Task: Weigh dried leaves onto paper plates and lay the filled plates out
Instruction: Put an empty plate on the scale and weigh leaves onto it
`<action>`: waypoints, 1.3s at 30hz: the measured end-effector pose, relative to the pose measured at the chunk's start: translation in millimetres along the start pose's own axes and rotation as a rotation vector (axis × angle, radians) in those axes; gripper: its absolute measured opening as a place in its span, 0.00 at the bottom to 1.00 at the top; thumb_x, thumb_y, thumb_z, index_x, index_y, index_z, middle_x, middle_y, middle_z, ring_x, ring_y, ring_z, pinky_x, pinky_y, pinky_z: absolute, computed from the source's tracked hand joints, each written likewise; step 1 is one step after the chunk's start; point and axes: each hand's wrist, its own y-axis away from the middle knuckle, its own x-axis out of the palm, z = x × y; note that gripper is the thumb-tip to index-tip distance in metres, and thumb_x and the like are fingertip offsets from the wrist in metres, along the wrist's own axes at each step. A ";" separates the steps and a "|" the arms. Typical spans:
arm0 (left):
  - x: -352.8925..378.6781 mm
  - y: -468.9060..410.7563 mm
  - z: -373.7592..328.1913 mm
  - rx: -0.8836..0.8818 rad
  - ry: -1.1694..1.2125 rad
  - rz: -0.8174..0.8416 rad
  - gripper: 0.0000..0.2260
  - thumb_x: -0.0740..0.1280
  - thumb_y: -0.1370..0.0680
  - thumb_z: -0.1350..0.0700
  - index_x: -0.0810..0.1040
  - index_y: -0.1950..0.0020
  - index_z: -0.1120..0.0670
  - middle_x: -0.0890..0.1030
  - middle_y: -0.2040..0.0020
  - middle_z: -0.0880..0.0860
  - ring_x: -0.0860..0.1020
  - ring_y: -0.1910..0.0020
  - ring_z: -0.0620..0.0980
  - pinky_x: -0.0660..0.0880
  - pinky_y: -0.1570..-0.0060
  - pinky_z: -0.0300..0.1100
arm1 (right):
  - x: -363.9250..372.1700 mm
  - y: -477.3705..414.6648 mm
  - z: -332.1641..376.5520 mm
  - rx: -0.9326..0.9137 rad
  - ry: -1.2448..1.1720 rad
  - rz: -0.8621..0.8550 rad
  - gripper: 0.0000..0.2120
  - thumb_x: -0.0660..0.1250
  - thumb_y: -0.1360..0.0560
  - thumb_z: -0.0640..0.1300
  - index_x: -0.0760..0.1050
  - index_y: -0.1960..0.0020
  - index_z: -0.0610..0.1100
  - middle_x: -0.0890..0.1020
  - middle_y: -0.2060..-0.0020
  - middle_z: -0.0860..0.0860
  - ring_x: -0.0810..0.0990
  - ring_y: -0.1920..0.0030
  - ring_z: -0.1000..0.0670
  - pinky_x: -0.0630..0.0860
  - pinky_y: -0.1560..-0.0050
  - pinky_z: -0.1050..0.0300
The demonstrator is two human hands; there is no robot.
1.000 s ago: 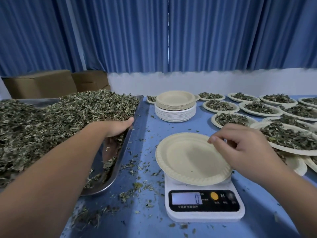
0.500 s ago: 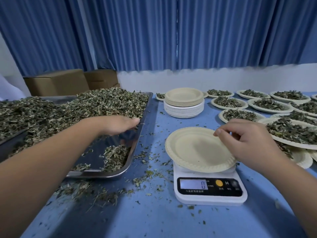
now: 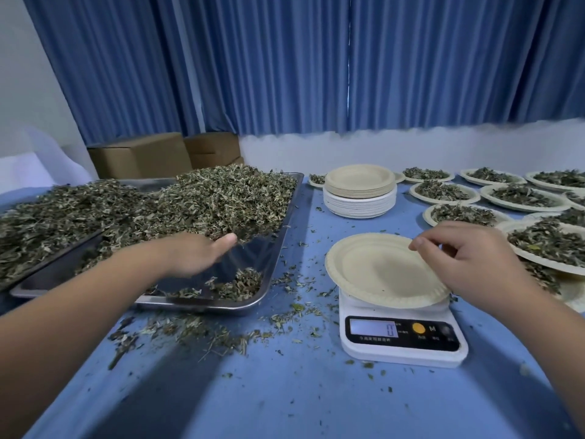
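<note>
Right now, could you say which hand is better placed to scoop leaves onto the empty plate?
Left: the left hand touches the dried leaves in the tray; the right hand pinches the plate.

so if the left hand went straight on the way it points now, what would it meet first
The dried leaves heaped in the metal tray: the left hand points forward and right into the heap's near edge. It looks close to touching, though depth is unclear.

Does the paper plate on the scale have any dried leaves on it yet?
No, the paper plate on the kitchen scale is bare inside, and the display reads 0.
</note>
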 end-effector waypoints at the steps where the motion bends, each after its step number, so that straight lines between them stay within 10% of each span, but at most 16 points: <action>1: 4.8 1.4 4.4 -0.046 -0.020 -0.013 0.47 0.34 0.31 0.29 0.69 0.27 0.55 0.64 0.25 0.58 0.62 0.25 0.56 0.56 0.25 0.53 | -0.2 0.2 0.4 0.004 0.001 0.007 0.08 0.68 0.26 0.41 0.84 0.61 0.47 0.81 0.66 0.53 0.76 0.62 0.55 0.67 0.63 0.69; 7: 14.6 15.0 0.9 -0.125 0.158 0.126 0.47 0.35 0.31 0.27 0.66 0.25 0.53 0.64 0.24 0.56 0.62 0.25 0.58 0.59 0.28 0.54 | -1.3 1.8 3.9 0.020 -0.001 0.019 0.08 0.68 0.25 0.42 0.84 0.60 0.47 0.82 0.65 0.51 0.78 0.62 0.54 0.70 0.61 0.62; 11: -6.7 24.3 -0.6 -0.135 0.465 0.120 0.40 0.42 0.34 0.26 0.75 0.40 0.50 0.76 0.35 0.56 0.79 0.43 0.59 0.80 0.55 0.49 | -2.5 1.6 0.7 0.036 0.009 0.007 0.08 0.68 0.25 0.41 0.84 0.60 0.47 0.82 0.66 0.55 0.77 0.63 0.59 0.66 0.63 0.69; 16: 2.3 11.5 18.5 -0.249 0.156 -0.002 0.43 0.34 0.26 0.31 0.60 0.23 0.57 0.58 0.22 0.59 0.57 0.24 0.60 0.54 0.26 0.58 | -2.3 0.6 -3.4 0.049 -0.014 -0.016 0.08 0.68 0.26 0.40 0.83 0.61 0.47 0.81 0.68 0.58 0.76 0.62 0.63 0.66 0.65 0.74; 22: 17.8 5.1 17.2 -0.240 0.282 0.072 0.42 0.37 0.26 0.29 0.69 0.27 0.55 0.63 0.24 0.58 0.60 0.25 0.59 0.57 0.28 0.55 | -2.9 0.5 -0.8 0.036 0.009 0.002 0.08 0.68 0.25 0.41 0.84 0.60 0.46 0.82 0.67 0.55 0.77 0.63 0.58 0.67 0.62 0.67; 27: 0.4 8.0 8.0 -0.176 0.575 0.062 0.31 0.47 0.23 0.31 0.78 0.43 0.53 0.81 0.42 0.57 0.80 0.46 0.58 0.79 0.62 0.46 | -3.1 0.1 -1.8 0.050 0.004 0.001 0.08 0.67 0.25 0.42 0.84 0.59 0.46 0.83 0.65 0.53 0.78 0.62 0.55 0.68 0.61 0.65; 32: 19.9 3.3 -10.7 0.006 0.316 -0.159 0.35 0.42 0.23 0.33 0.64 0.24 0.53 0.67 0.25 0.55 0.67 0.28 0.55 0.63 0.30 0.50 | -2.4 0.0 -2.3 0.046 0.005 -0.006 0.08 0.68 0.25 0.42 0.84 0.59 0.46 0.82 0.67 0.56 0.76 0.65 0.59 0.66 0.64 0.67; 39: 34.5 8.0 -27.6 0.160 0.296 0.108 0.40 0.40 0.31 0.26 0.62 0.24 0.41 0.61 0.24 0.42 0.59 0.24 0.47 0.53 0.27 0.47 | -3.1 0.1 -3.7 0.029 0.002 0.002 0.08 0.67 0.25 0.42 0.84 0.60 0.46 0.78 0.72 0.60 0.75 0.66 0.62 0.62 0.68 0.71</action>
